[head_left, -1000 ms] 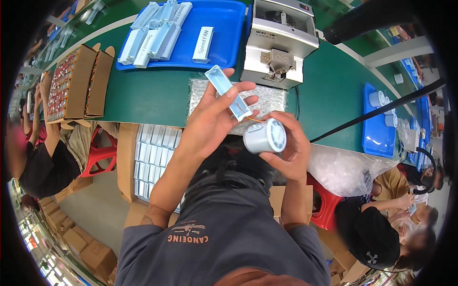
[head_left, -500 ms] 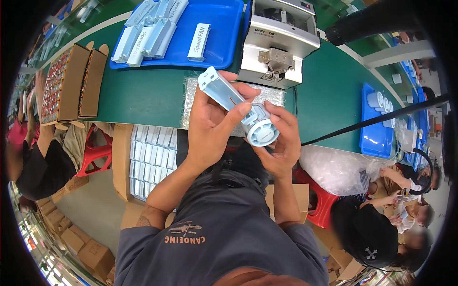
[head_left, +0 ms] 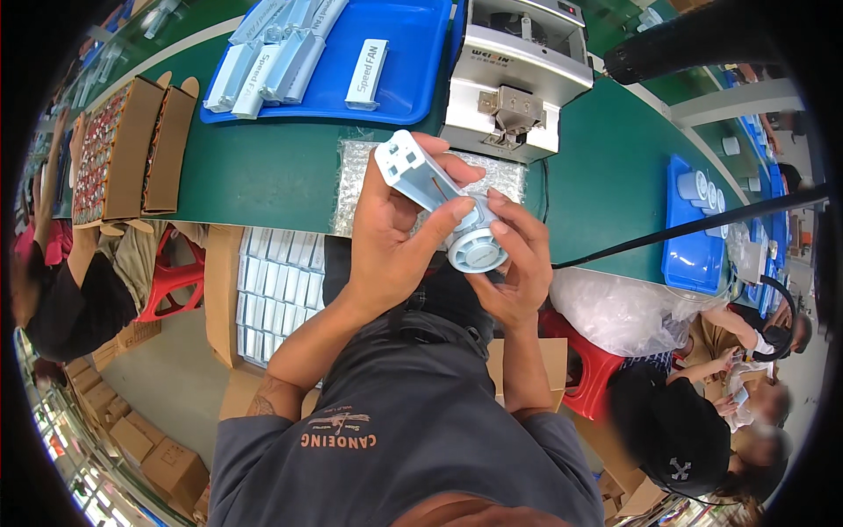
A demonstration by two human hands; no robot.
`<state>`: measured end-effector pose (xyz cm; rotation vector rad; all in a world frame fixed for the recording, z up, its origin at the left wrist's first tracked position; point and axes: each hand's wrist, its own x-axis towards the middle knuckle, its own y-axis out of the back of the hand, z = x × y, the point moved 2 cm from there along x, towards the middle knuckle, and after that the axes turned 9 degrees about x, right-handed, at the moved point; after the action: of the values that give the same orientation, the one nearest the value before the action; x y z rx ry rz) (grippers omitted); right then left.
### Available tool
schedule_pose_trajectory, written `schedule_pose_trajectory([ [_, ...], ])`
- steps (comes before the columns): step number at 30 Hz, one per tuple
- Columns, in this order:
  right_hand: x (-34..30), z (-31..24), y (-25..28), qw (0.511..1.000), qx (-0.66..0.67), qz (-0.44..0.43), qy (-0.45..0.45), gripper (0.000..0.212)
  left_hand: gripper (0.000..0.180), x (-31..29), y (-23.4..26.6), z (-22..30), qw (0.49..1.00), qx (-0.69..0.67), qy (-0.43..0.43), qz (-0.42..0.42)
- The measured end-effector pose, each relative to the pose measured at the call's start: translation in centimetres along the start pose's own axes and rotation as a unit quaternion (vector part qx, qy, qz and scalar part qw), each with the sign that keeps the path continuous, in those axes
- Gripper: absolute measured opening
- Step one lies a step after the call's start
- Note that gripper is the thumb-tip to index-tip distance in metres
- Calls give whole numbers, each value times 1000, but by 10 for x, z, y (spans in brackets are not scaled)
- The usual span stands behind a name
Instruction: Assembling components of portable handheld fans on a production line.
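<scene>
By tabletop (head_left: 272, 176) edge, my left fingers (head_left: 460, 168) curl round handle (head_left: 413, 177), right fingers (head_left: 527, 225) part-closed round cup (head_left: 479, 253); pieces seem touching. Tilting either could pinch wire (head_left: 437, 186); slack right hold could drop cup.

Lettering marks white casings (head_left: 366, 75), the silver machine (head_left: 536, 66) and grey shirt (head_left: 395, 413).

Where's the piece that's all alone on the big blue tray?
On the green table, left of the silver machine, sits a big blue tray. On its right half lies a long pale casing with grey lettering. It's alone; the other casings crowd together on the left.
</scene>
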<state>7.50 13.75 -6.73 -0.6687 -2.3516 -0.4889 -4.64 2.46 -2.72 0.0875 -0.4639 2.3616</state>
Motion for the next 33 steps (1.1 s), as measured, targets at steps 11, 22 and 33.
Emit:
schedule_pose_trajectory([
  [11, -2, 14, -4, 990, -132, 10, 42, 72, 57, 2, -2, -14, 998, 54, -5, -41],
  [22, 35, -12, 37, 989, 56, -18, -135, 76, 73, 5, -8, -8, 925, 327, -81, -176],
  [33, 59, -8, 43, 983, 90, -118, -111, 55, 68, -4, -8, -35, 937, 324, -84, -102],
])
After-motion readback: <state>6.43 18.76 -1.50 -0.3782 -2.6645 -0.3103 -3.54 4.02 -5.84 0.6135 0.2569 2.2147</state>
